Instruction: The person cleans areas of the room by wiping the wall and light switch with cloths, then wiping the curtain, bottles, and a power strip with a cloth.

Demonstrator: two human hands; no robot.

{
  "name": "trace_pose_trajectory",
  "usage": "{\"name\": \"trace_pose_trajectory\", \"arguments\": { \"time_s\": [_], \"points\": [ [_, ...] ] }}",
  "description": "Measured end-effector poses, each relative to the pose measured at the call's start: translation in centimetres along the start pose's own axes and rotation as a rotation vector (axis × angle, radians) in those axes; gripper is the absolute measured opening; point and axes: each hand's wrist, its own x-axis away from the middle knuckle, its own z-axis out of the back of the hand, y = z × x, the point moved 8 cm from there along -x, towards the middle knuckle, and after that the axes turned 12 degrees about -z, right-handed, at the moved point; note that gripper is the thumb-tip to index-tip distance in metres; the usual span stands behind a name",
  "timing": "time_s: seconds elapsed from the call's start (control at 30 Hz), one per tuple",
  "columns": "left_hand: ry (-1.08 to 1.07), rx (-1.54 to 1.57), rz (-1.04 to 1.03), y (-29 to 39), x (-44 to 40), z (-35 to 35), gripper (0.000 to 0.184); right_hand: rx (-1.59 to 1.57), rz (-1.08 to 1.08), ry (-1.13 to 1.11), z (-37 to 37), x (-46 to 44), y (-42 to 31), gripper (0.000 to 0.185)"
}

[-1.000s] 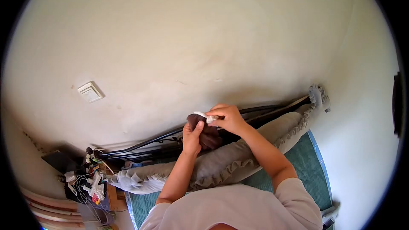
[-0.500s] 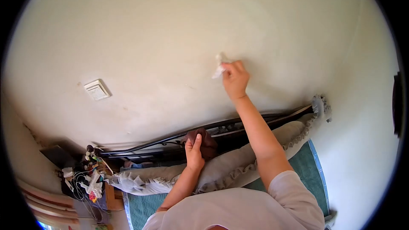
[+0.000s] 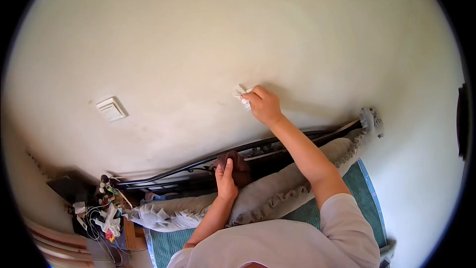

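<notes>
My right hand is closed around a crumpled white tissue, held at the pale wall; whether it presses on the surface I cannot tell. Faint marks show on the wall left of the tissue. Lower down, my left hand grips a dark brown cloth, thumb on top. That cloth is in front of the black metal headboard, above a long grey ruffled cushion.
A white light switch is on the wall to the left. Cables, a power strip and small items crowd a bedside table at lower left. A green mat covers the bed. A dark object hangs at the right edge.
My right hand has moved down and slightly left along the wall with the tissue. The left hand still holds the brown cloth in about the same place.
</notes>
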Motion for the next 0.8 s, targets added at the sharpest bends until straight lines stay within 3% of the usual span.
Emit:
{"name": "trace_pose_trajectory", "arguments": {
  "time_s": [0.03, 0.1, 0.13, 0.23, 0.27, 0.37, 0.53, 0.57, 0.63, 0.7, 0.73, 0.8],
  "points": [
    [-0.012, 0.002, 0.001, -0.2, 0.0, 0.1, 0.010, 0.008, 0.000, 0.009, 0.6, -0.6, 0.3, 0.023],
    [0.017, -0.091, 0.006, -0.9, 0.1, 1.6, 0.021, -0.013, -0.088, 0.230, 3.5, -3.3, 1.9, 0.023],
    [0.018, -0.091, 0.004, -1.0, 0.0, 1.8, 0.021, -0.058, -0.297, 0.272, 5.3, -5.2, 3.0, 0.022],
    [0.029, -0.187, -0.058, -0.5, 0.2, 2.4, 0.030, 0.038, -0.230, 0.304, 2.9, -3.8, 2.0, 0.014],
    [0.020, -0.189, -0.055, -0.5, 0.0, 2.2, 0.034, 0.040, -0.098, 0.231, 1.3, -2.3, 0.6, 0.021],
    [-0.015, -0.228, -0.079, -0.4, 0.0, 2.0, 0.040, -0.006, -0.006, 0.042, -0.5, -0.5, 0.3, 0.020],
    [0.036, -0.427, -0.203, 2.0, -0.4, 1.4, 0.045, -0.041, -0.159, 0.276, 3.9, -6.5, 0.6, 0.020],
    [-0.059, -0.547, -0.288, 3.0, -1.2, 0.7, 0.045, -0.052, -0.210, 0.324, 4.2, -6.4, 0.8, 0.020],
    [-0.261, -0.774, -0.474, 4.8, -3.9, -1.8, 0.046, -0.040, -0.128, 0.277, 2.6, -3.2, 1.4, 0.025],
    [-0.385, -0.890, -0.553, 5.6, -6.6, -3.8, 0.046, 0.030, 0.073, -0.047, 0.5, 1.1, 1.1, 0.025],
    [-0.377, -1.039, -0.664, 6.0, -8.7, -5.0, 0.043, 0.041, 0.065, -0.037, 1.4, 2.9, 2.2, 0.025],
    [-0.516, -1.405, -0.882, 7.2, -13.5, -8.7, 0.053, 0.063, -0.260, -0.192, 2.4, 5.5, 7.1, 0.027]
  ]
}}
